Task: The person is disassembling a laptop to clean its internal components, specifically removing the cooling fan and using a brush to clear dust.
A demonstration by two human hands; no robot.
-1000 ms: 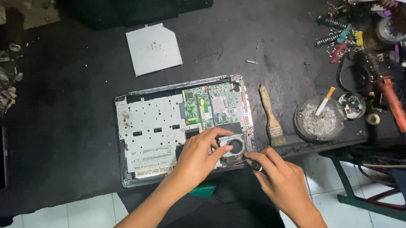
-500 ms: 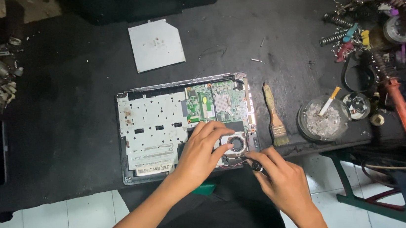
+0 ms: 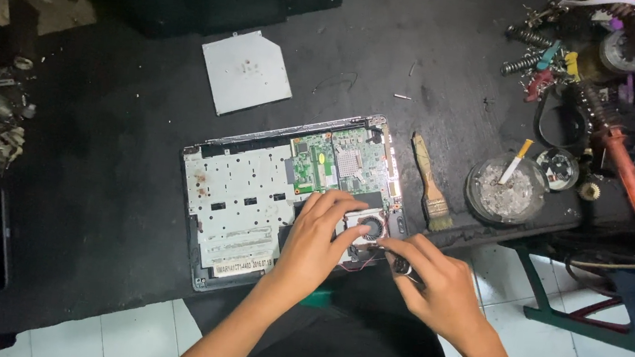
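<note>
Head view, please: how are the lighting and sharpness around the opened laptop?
Head view: even light on the opened laptop and both hands, left hand and right hand; dark table swallows detail at left; clutter top right is soft; no strong glare.

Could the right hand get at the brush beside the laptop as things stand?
Probably yes. The brush lies in the open just right of the laptop, with nothing between it and the right hand, though that hand already grips a small tool.
</note>
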